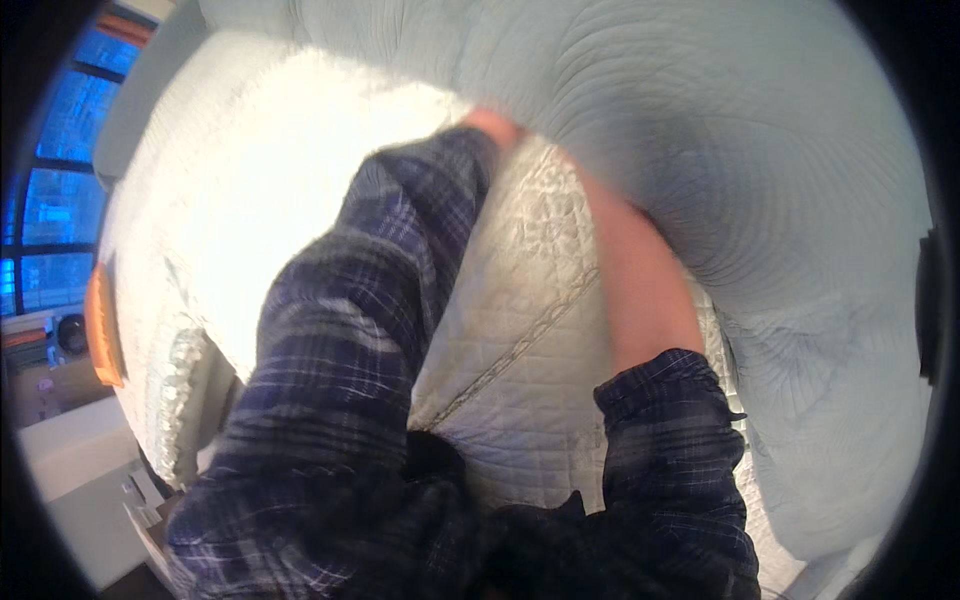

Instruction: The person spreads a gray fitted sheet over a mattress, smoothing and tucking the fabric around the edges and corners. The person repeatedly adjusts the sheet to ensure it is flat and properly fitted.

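A cream quilted cover with a stitched, lace-like band is spread over pale blue-grey upholstery. At the cover's upper edge, my left hand is blurred and mostly hidden beyond its plaid sleeve. My right arm, bare below a rolled plaid cuff, reaches up along the cover's right side. Only a blurred strip of my right hand shows, beside the raised cloth. Between the two arms the cover rises in a slanting fold. The fingers of both hands are hidden, so their grip cannot be made out.
Wrinkled upholstery curves around the top and right. At the left lies a ruffled cloth edge, with an orange object beyond it. A dark-framed window and a white furniture surface stand farther left. A black object shows at the right rim.
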A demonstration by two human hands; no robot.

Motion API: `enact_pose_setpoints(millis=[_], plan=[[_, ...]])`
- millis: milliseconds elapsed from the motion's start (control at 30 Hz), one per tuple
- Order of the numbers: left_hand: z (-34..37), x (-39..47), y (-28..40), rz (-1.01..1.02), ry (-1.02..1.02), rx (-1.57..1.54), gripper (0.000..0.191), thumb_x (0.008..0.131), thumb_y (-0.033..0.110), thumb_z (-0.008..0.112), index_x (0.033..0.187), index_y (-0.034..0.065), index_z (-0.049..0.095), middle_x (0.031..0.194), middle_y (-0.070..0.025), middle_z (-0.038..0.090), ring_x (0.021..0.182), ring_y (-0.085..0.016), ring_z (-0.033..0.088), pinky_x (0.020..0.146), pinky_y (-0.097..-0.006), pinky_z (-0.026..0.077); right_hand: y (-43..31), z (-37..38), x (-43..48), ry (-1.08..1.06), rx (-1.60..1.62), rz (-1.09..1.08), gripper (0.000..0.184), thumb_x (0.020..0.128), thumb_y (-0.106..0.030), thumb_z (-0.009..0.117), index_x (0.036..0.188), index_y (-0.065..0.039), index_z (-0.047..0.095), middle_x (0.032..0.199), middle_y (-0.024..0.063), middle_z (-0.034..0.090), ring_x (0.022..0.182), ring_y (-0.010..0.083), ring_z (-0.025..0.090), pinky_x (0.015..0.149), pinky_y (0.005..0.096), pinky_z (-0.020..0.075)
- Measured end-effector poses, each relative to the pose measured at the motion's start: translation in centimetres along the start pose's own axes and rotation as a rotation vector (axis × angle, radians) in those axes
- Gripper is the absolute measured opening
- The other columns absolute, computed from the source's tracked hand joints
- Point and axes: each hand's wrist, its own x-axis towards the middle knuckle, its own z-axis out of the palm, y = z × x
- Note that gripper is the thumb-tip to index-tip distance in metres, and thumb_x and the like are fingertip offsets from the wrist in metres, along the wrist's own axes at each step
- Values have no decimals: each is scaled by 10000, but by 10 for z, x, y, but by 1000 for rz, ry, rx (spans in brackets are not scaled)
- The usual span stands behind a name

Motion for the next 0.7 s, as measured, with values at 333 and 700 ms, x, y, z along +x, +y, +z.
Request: enact_pose_setpoints(millis=[333,700], plan=[[-1,6,-8,-8,-8,30,533,1005,320,538,1485,89,531,1490,-171,562,1412,-360,470,1188,-451,341,12,-11,-2,-57,37,-35,444,1043,-297,498,1364,-21,632,1399,181,632,1318,388,543,1127,435,392],[-5,-9,-2,-20,9,59,528,999,298,556,1485,92,531,1479,-172,570,1399,-361,485,1173,-450,363,7,-8,1,-67,64,-24,448,1042,-299,499,1372,-23,626,1412,179,623,1327,383,536,1130,434,390]])
